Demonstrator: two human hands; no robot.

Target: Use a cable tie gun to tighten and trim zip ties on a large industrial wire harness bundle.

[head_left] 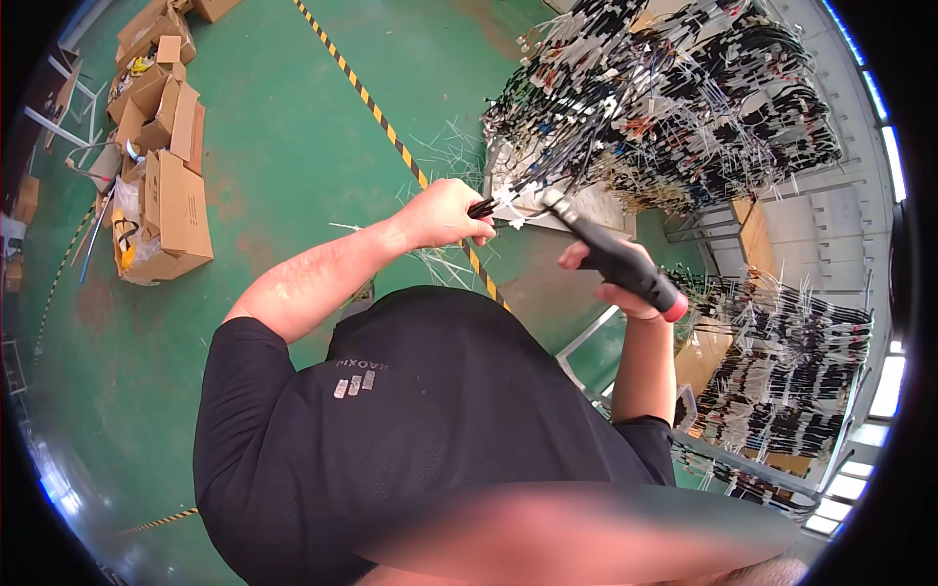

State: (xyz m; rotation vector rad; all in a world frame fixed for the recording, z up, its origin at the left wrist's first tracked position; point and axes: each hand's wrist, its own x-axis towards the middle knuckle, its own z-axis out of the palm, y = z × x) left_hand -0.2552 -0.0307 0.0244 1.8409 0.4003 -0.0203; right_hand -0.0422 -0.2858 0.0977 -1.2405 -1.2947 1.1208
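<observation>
At centre frame, the left hand [445, 215] closes its grip on a black cable bundle [481, 207] ringed by a white tie [510, 209], while the right hand [616, 278] clamps a black tool [611, 256] (red-capped at the butt) whose nose meets the tie just right of the left fingers. Good practice, arguably: hold the bundle steady, nose square on the tie. Cable racks [684, 98] crowd the upper right; boxes [161, 146] sit upper left.
</observation>
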